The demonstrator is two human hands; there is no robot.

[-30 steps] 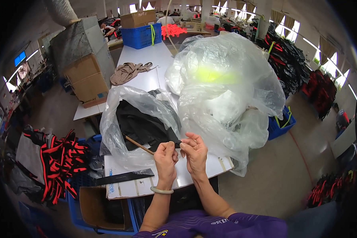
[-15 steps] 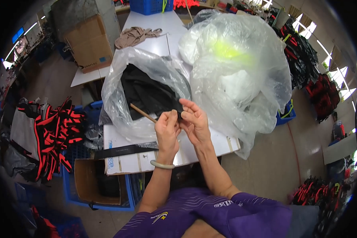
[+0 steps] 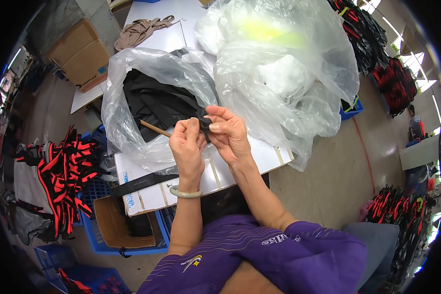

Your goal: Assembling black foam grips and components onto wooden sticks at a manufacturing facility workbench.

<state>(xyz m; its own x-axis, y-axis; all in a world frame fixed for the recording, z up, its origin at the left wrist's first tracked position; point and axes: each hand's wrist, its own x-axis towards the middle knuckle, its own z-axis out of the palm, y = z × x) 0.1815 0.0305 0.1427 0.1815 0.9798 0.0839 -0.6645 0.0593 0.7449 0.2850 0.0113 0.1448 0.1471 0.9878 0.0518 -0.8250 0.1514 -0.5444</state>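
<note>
Your left hand [image 3: 187,143] is curled closed, thumb uppermost; your right hand [image 3: 232,136] sits just beside it, thumb pointing left, upper fingers loosely bent. Your left forearm [image 3: 187,218] runs nearly upright, your right forearm [image 3: 260,197] slants inward.

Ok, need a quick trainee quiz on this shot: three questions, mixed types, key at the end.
1. Multiple choice: what sticks out of the left hand?
A) a pair of scissors
B) a thin brown stick
C) a roll of tape

2. Short answer: which wrist wears the pale bangle?

3. True or false: the black fabric lies partly inside an open clear bag.

Key:
1. B
2. The left wrist
3. True
</note>
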